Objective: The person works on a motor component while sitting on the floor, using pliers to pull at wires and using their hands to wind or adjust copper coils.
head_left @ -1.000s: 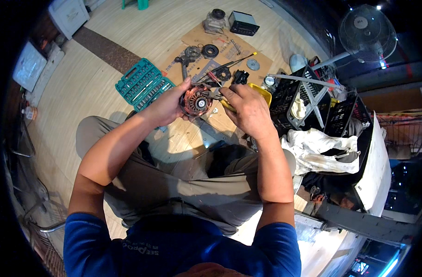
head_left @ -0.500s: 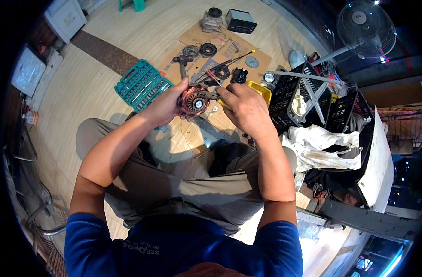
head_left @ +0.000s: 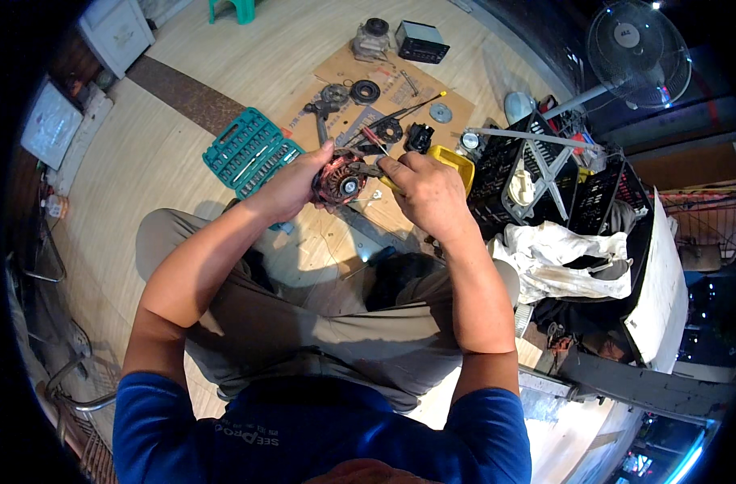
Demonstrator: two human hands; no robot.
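Note:
My left hand [head_left: 293, 185] is closed around the left side of a round alternator part [head_left: 333, 187] with copper windings and a metal shaft end at its centre. My right hand [head_left: 427, 194] grips a pair of pliers [head_left: 366, 170]; their dark jaws meet the right edge of the windings. Most of the handles are hidden by my fingers. Just beyond the pliers lies a red-handled screwdriver [head_left: 370, 135]. Behind my right hand sits a yellow tray [head_left: 462, 164].
A green socket set case [head_left: 223, 157] lies open at left. On flattened cardboard [head_left: 457, 105] are a hammer [head_left: 322, 121], a black pulley ring [head_left: 364, 91] and several other parts. Black crates [head_left: 497, 177], a white cloth [head_left: 537, 262] and a standing fan [head_left: 638, 52] occupy the right.
The alternator part has tilted slightly, and its shaft end now sits a little lower and to the right. Both hands keep their grip, with the pliers still at the windings.

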